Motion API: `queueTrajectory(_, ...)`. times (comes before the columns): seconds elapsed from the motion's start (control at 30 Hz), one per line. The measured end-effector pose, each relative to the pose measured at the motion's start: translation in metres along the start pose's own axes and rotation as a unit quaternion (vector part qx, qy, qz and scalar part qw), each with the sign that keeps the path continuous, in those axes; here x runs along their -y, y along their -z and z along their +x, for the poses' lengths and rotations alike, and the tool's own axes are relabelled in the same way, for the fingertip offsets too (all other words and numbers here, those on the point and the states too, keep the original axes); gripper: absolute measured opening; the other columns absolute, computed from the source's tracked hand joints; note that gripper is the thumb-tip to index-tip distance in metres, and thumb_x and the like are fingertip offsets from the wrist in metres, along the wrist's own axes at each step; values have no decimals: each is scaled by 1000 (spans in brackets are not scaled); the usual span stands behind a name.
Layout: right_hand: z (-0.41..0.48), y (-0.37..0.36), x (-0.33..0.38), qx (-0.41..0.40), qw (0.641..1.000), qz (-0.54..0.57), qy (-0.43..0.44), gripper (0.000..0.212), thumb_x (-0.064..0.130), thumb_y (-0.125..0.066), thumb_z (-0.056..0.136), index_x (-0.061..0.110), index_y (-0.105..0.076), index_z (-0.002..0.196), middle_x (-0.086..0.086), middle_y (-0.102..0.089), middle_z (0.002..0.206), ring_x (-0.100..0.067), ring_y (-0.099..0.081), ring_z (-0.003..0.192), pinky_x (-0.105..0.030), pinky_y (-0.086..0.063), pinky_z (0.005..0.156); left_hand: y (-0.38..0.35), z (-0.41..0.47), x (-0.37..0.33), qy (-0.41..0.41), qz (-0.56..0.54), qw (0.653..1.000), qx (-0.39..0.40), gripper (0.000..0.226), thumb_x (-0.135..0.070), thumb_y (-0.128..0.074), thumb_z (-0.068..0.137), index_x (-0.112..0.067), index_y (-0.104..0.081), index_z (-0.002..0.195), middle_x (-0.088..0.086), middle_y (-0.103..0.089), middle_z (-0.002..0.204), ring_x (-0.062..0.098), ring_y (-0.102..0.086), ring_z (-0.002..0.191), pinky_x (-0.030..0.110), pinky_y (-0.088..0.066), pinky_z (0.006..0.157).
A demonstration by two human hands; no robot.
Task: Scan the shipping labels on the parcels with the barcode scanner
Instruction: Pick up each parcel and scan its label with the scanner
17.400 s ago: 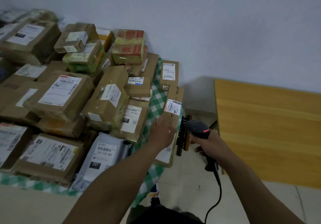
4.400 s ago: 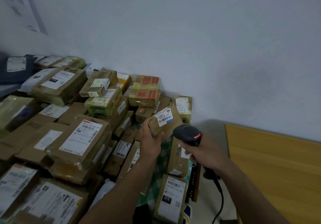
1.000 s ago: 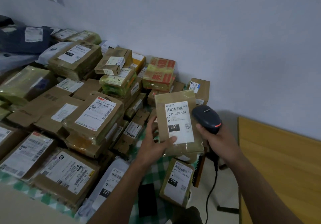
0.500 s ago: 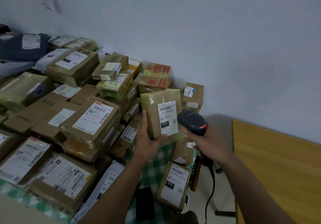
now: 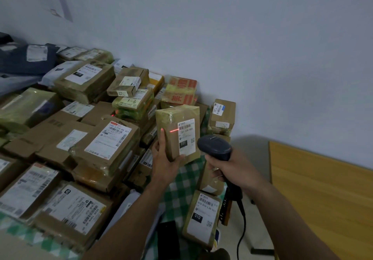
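Note:
My left hand [image 5: 164,160] grips a tape-wrapped brown parcel [image 5: 173,122] from below and holds it upright above the table's right end. Its white shipping label [image 5: 186,136], marked 231, faces me. My right hand [image 5: 232,169] grips the black barcode scanner [image 5: 215,147] just right of the parcel, its head pointing at the label. A red scan line lies across the parcel's front and touches the label's left edge, under the barcode. The scanner's cable [image 5: 241,225] hangs down from the handle.
Many labelled cardboard parcels [image 5: 109,140] are stacked over a table with a green checked cloth [image 5: 179,187]. A parcel marked 010 [image 5: 201,217] leans at the table's right end. A wooden table [image 5: 323,195] stands to the right, a white wall behind.
The parcel has turned a little so its label faces the scanner. A red scan line now shows on its front. The scanner has shifted slightly right and lower.

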State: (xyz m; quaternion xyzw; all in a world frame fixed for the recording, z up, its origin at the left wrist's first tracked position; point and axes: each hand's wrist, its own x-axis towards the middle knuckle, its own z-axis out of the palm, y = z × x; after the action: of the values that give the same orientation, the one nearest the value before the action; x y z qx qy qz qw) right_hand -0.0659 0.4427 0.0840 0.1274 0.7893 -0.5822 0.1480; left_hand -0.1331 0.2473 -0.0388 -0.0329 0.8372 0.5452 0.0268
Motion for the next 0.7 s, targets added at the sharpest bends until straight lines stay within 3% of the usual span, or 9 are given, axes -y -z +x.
queueTrajectory(0.2,0,1,1,5,1000,1,-10,22,32,-70,99,27,-66,120,4,-76,83,-13,-76,76,-26,-57,71,1,0,2,-5,-6,1000,-2,123,-35,-87,81,-59,9,154,8,-19,158,29,-40,138,44,-43,105)
queueTrajectory(0.5,1,2,0,21,1000,17,-4,21,30,-69,100,37,-64,119,4,-77,82,-14,-75,75,-28,-56,70,6,-2,-1,-5,-11,1000,3,122,-34,-86,81,-55,9,155,9,-21,159,29,-40,138,40,-41,104)
queueTrajectory(0.6,3,4,-4,11,1000,25,-1,25,32,-70,99,46,-60,118,7,-80,93,-17,-78,81,-27,-54,69,18,-7,1,-1,-10,999,32,123,-31,-86,83,-52,8,159,5,-27,158,21,-37,139,46,-40,112)
queueTrajectory(0.7,5,8,-13,-19,1000,12,-9,30,32,-71,99,42,-59,125,8,-79,103,-18,-79,82,-26,-53,67,38,-12,15,1,-14,996,90,123,-29,-85,82,-58,8,157,-4,-36,159,16,-40,144,52,-46,113)
